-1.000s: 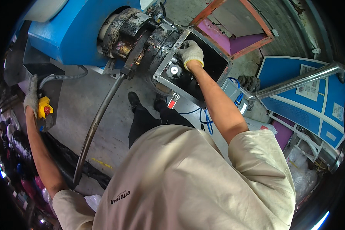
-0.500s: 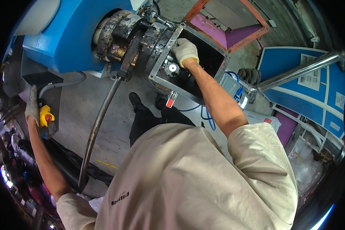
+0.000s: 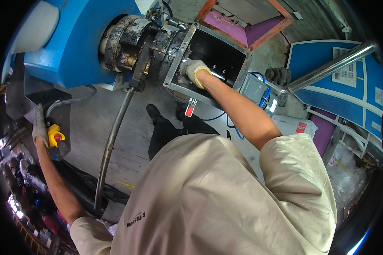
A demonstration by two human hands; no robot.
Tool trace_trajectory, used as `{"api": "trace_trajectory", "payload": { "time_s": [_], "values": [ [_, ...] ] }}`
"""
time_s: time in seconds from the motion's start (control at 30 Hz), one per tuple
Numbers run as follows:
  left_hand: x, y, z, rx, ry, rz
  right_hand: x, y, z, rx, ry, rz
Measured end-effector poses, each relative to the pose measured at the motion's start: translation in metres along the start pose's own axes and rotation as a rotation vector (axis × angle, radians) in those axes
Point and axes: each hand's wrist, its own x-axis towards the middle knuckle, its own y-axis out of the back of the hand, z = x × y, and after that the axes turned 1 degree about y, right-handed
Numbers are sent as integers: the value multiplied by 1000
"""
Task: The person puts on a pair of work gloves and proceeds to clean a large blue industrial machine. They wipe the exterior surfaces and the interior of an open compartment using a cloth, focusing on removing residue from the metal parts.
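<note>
The gloved left hand (image 3: pixel 40 126) rests flat on the grey control box (image 3: pixel 55 142) beside its red button, while farther off the gloved right hand (image 3: pixel 194 70) is closed on the metal shaft (image 3: pixel 219 75) inside the open steel chamber (image 3: pixel 174 63) (rigid, heavy, probably greasy; best gripped along the bare shaft).

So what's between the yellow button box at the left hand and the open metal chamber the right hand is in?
In the head view: bare concrete floor, crossed by a long dark lever bar.

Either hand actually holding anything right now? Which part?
Right hand, gloved, is inside the open metal chamber; a grip cannot be told. Left hand, gloved, rests on the grey control box beside its yellow-mounted red button.
</note>
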Motion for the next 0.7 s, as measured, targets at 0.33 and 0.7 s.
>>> {"api": "trace_trajectory", "payload": {
  "time_s": [0.33,0.7],
  "values": [
    [2,-7,5,57,-56,17,8,-10,-17,925,-394,34],
    [1,2,8,12,166,-15,19,-6,-5,1091,-290,41]
  ]
}}
